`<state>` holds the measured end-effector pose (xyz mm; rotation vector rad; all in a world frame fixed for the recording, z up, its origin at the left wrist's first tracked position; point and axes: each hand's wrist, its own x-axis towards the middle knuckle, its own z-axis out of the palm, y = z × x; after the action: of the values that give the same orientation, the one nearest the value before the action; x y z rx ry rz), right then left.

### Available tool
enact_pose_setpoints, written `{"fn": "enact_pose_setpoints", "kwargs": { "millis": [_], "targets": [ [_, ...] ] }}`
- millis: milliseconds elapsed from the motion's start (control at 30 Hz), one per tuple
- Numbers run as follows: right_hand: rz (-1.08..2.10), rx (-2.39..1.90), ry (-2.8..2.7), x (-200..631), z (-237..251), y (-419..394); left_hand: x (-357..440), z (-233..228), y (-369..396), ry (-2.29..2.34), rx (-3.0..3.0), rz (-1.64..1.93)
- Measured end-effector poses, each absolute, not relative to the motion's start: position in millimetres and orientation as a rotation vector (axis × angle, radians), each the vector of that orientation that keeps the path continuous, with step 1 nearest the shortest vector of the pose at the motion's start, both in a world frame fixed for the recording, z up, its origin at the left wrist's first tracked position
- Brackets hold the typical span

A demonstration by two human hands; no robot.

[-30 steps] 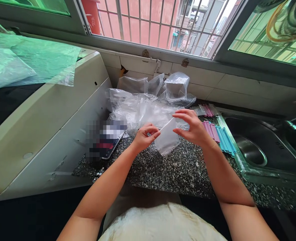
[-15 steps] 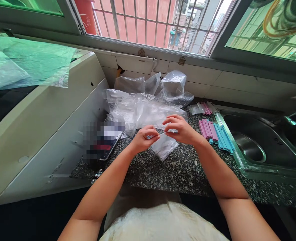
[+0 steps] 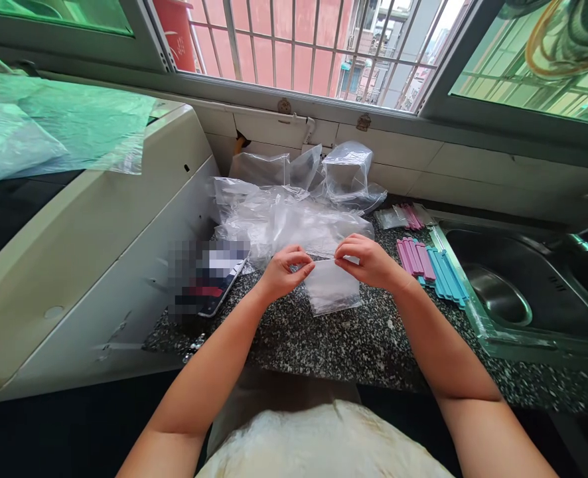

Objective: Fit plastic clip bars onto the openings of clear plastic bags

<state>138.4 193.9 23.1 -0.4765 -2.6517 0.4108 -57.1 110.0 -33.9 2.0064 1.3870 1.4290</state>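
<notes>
small clear plastic bag (image 3: 332, 292), flat, hanging upright above speckled counter (image 3: 354, 338).

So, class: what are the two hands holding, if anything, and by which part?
Both hold one small clear bag by its top edge: the left hand pinches the left corner, the right hand the right corner.
</notes>
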Motion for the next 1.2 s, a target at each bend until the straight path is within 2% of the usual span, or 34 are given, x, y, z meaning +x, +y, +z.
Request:
{"fn": "enact_pose_setpoints", "kwargs": {
  "millis": [267,767,1033,1200],
  "targets": [
    [0.252,-0.495,-2.722,131.8,18.2,186.1,-52.6,-38.7,106.6,1.729,2.316,1.573],
    [0.282,-0.445,-2.731,127.0,13.2,184.9,-46.6,-37.7,107.6,1.527,2.338,1.441],
    [0.518,-0.493,-2.668,138.8,23.8,190.4,-50.5,-34.9,107.1,1.501,2.289,1.449],
    [0.555,-0.547,-2.602,144.7,23.9,198.2,-52.9,-32.4,107.0,1.493,2.234,1.472]
  ]
}}
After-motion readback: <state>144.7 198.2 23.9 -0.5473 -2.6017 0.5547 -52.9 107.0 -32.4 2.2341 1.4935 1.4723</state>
